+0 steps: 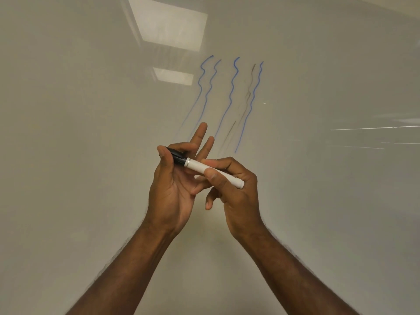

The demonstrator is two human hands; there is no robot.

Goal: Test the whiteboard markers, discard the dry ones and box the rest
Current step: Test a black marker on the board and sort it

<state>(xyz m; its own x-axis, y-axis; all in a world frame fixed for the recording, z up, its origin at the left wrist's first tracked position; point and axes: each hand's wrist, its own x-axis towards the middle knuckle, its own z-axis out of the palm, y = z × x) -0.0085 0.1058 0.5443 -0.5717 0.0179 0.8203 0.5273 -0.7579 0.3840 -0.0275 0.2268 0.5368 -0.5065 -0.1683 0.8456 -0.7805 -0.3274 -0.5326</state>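
Dim, warm, even light; ceiling-panel glare (pixel 169 23) on the glossy whiteboard (pixel 68 133); wide-angle bending at the edges.

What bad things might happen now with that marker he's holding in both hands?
The left hand pinches the black cap with only a thumb and finger while the right hand grips the white marker barrel; the cap might slip and drop. If it comes off with a jerk, the tip could ink the fingers. The faint brown line beside the blue lines on the whiteboard could get confused with a new test stroke.
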